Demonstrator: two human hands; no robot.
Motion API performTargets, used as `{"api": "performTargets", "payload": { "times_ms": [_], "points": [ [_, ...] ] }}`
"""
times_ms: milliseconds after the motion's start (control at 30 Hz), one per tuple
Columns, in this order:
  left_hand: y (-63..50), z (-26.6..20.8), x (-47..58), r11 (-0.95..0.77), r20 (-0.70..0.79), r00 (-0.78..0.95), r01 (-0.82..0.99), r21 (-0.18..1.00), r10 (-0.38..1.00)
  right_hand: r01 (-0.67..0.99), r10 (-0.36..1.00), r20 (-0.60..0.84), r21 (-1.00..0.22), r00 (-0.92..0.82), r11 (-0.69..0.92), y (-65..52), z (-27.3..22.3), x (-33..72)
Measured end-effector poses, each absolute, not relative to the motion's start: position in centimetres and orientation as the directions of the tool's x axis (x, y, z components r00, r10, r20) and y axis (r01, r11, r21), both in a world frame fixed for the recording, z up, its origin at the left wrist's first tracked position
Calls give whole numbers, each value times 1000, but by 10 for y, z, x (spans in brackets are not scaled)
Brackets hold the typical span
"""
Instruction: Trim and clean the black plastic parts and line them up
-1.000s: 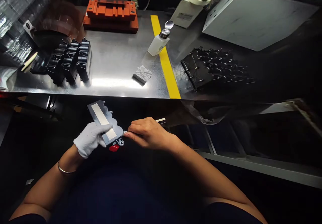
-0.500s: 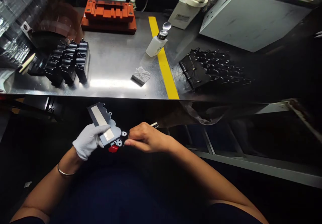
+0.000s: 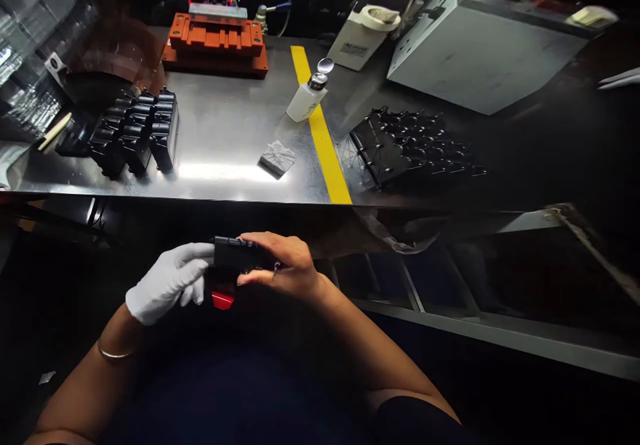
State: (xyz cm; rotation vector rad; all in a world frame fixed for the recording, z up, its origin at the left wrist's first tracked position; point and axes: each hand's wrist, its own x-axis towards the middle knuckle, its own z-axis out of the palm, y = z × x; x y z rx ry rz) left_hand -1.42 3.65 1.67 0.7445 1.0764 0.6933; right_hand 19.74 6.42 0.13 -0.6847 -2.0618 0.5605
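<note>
A black plastic part (image 3: 233, 256) is held between my two hands, in front of my body and below the bench edge. My right hand (image 3: 285, 262), bare, grips its right end with the thumb along the lower side and the fingers over the top. The white-gloved left hand (image 3: 173, 278) pinches its left end, with the fingertips partly behind it. Below the part shows a red patch (image 3: 223, 300); whether it is attached I cannot tell. A small thin shiny thing lies by the right fingers, too small to name.
Along the metal bench (image 3: 220, 118) stand black moulded parts (image 3: 135, 132), an orange fixture (image 3: 215, 42), a white pump bottle (image 3: 304, 102), a folded-cloth block (image 3: 278, 158), more black parts (image 3: 420, 142) and a grey box (image 3: 475, 52). Yellow tape (image 3: 325, 145) crosses the bench.
The part has been turned from its pale-striped face to a dark side. My right hand has moved left and taken hold of it; the white-tipped tool by that hand no longer shows.
</note>
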Motion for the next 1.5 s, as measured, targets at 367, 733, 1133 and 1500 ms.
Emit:
{"api": "performTargets", "payload": {
  "times_ms": [367, 733, 1133, 1500],
  "points": [
    [37, 2, -12, 428, -426, -35, 42, 903, 904, 358, 932, 103, -904, -347, 233, 48, -12, 199],
    [33, 2, -16, 423, -444, 159, 153, 893, 882, 236, 805, 203, -891, -557, 387, 34, -4, 206],
    [31, 4, -15, 376, -412, 172, 206, 903, 895, 176, 807, 126, -946, -577, 274, 33, 0, 206],
    [30, 6, -15, 288, -335, 229, 215, 933, 914, 110, 876, -42, -994, -481, 12, 33, -4, 203]
  ]
}}
